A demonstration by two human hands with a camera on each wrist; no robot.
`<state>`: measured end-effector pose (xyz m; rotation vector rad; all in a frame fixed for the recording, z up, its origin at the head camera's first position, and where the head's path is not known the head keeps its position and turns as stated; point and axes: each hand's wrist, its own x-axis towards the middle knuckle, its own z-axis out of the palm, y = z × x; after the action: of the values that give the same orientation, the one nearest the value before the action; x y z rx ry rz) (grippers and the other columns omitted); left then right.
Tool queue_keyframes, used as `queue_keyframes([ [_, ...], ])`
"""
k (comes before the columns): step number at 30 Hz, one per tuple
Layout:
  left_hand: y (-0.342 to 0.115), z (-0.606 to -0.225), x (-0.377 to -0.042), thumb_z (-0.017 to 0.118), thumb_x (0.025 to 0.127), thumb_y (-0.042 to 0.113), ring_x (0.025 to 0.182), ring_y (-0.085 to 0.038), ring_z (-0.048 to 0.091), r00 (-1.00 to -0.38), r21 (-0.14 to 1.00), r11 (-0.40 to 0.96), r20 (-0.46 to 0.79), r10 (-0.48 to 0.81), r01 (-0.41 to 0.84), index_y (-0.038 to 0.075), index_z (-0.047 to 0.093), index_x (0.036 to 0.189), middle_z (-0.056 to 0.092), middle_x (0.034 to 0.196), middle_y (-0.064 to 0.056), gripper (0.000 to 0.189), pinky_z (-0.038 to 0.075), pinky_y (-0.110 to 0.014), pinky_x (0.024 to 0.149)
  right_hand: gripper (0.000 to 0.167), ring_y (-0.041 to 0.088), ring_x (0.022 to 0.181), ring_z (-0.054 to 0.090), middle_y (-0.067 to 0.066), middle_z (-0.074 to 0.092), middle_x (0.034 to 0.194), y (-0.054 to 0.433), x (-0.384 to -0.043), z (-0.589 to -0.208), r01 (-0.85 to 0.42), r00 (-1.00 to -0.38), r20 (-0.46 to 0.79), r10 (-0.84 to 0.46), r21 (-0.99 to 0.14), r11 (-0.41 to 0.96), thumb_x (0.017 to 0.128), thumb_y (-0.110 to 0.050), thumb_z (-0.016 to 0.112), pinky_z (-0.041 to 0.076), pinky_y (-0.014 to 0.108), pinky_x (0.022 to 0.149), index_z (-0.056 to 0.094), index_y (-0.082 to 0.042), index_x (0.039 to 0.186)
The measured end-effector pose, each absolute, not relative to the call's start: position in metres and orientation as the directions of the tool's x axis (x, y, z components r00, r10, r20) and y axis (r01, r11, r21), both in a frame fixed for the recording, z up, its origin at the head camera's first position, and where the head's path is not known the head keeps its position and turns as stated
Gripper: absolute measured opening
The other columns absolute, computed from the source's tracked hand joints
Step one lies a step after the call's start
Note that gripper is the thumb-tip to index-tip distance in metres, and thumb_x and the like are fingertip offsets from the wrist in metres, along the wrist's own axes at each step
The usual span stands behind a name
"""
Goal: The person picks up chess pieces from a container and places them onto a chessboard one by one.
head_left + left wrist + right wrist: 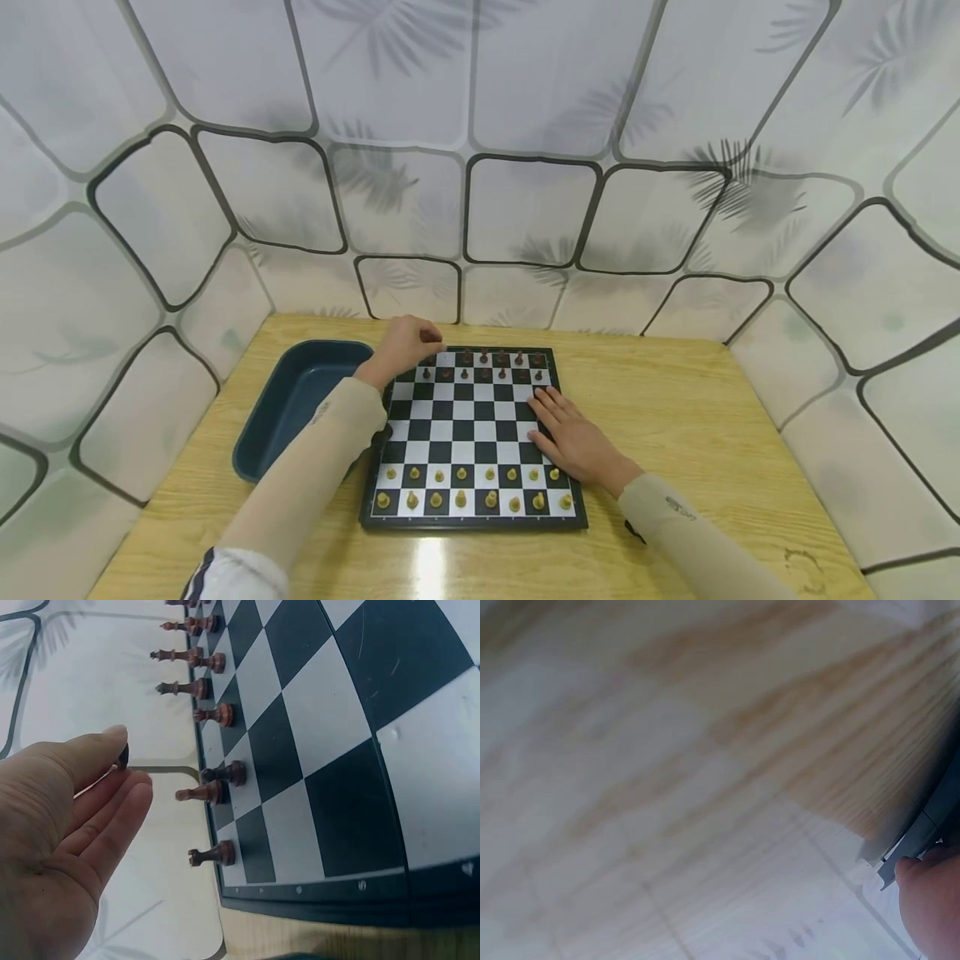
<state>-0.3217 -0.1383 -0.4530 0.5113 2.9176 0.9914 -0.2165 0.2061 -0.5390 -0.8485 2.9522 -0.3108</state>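
A black-and-white chessboard point(462, 431) lies on the table. My left hand point(405, 346) hovers over its far left corner and pinches a small dark chess piece point(124, 756) between thumb and finger; most of that piece is hidden. Close by on the board stand dark red pieces, among them a rook point(214, 855) and a pawn point(215, 715). Two rows of these line the far side. Yellow pieces point(461, 498) fill two rows at the near side. My right hand point(577, 442) rests flat on the board's right edge, fingers extended.
A dark blue plastic bin point(306, 392) stands left of the board, partly under my left forearm. The light wooden table point(660, 400) reaches back to a patterned curtain-like wall point(532, 208) that surrounds it on the sides and back.
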Motion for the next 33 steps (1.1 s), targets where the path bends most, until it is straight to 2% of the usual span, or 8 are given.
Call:
queue_keyframes([
  [6,-0.129,-0.46,-0.329,0.076,0.099,0.02,0.093,-0.025,0.073,-0.953,0.588,0.759,0.072,0.295,0.279,0.005,0.08,0.111,0.079,0.104,-0.011,0.02,0.061,-0.042,0.083,0.067,0.033,0.164,0.02,0.013,0.029,0.173,0.205,-0.216,-0.537,-0.518,-0.848,0.001,-0.529,-0.205,0.83,0.112,-0.049,0.041,0.025,0.05,0.131,0.033,-0.008,0.165],
  [20,-0.121,-0.471,-0.34,0.079,0.096,0.021,0.083,-0.02,0.07,-0.948,0.539,0.788,0.065,0.312,0.297,0.006,0.08,0.098,0.079,0.096,-0.009,0.015,0.06,-0.037,0.078,0.068,0.035,0.163,0.02,0.015,0.029,0.173,0.205,-0.217,-0.537,-0.52,-0.847,0.002,-0.531,-0.202,0.83,0.112,-0.049,0.041,0.025,0.051,0.13,0.033,-0.007,0.165],
  [33,-0.119,-0.481,-0.34,0.079,0.096,0.022,0.088,-0.02,0.071,-0.962,0.511,0.825,0.014,0.274,0.242,0.006,0.082,0.101,0.08,0.1,-0.008,0.017,0.06,-0.037,0.081,0.068,0.033,0.164,0.019,0.013,0.029,0.173,0.205,-0.217,-0.538,-0.521,-0.847,0.005,-0.532,-0.205,0.828,0.112,-0.049,0.041,0.025,0.05,0.131,0.034,-0.008,0.165],
])
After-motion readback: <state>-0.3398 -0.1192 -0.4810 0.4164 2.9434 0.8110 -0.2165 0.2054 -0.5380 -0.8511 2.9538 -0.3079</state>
